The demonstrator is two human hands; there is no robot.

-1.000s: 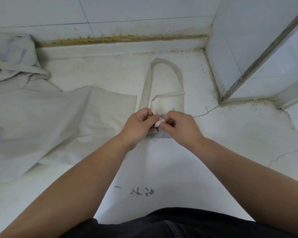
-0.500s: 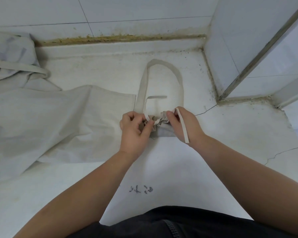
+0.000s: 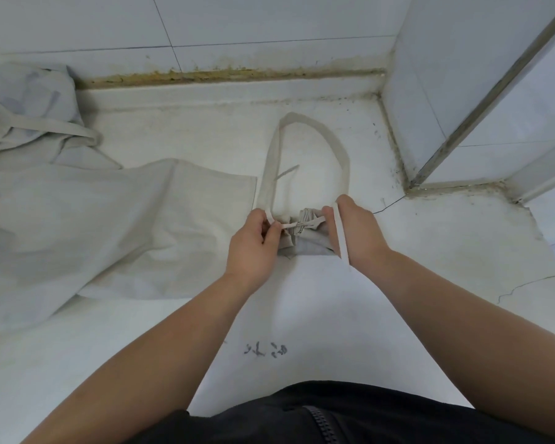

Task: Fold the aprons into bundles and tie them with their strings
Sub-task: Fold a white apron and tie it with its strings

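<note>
we have one apron folded into a small bundle (image 3: 306, 243) on the white surface (image 3: 302, 302), between both hands. the left hand (image 3: 253, 248) and the right hand (image 3: 358, 233) each pinch an end of the string (image 3: 290, 224), which runs taut across the bundle, so we judge the knot nearly finished. the neck loop (image 3: 314, 121) lies loose beyond it, and the unfolded apron (image 3: 109, 225) to the left is not yet bundled.

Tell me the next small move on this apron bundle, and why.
Probably pull both hands apart sideways to cinch the tie. The left hand pinches one string end, the right hand grips the other string, its tail draped over that hand, and the two meet in a small knot atop the folded apron bundle. The knot looks loose, so tightening seems next.
</note>
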